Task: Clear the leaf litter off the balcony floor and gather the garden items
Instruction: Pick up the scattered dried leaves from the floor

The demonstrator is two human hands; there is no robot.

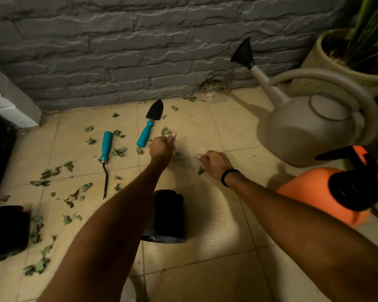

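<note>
Litter: leaf litter (50,172) lies in dry green scraps over the tiled floor (227,232), thickest in the left half of the frame.
Reach, left: left hand (163,147) is stretched out at frame centre with its back toward me. The fingers are curled under and one digit points at a leaf just above it. I cannot tell whether the curled fingers hold anything.
Reach, right: right hand (214,162) is just right of the other and apart from it, fingers curled in, with a black wristband (228,177) on the wrist. What it grips, if anything, is hidden from me. One leaf lies just beside the wrist.
Tools: trowel (150,125), teal handle and black blade, lies flat just left of the left hand with its blade toward the wall. A teal-handled tool (106,149) lies further left, and its thin dark tip is too dim to make out.
Containers: black pot (168,216) is on its side at lower centre, partly covered by the left forearm. A grey watering can (303,131) stands at the right.
Edges: stone wall (118,51) closes the top of the frame, with a drain (214,85) at its foot. An orange sprayer (303,182) is cut off at the lower right, and a planter (336,57) at the upper right. A dark shape (4,232) at the lower left is cropped, and I cannot identify it.
Open room: bare tile lies between the hands and the watering can, and across the lower right.
</note>
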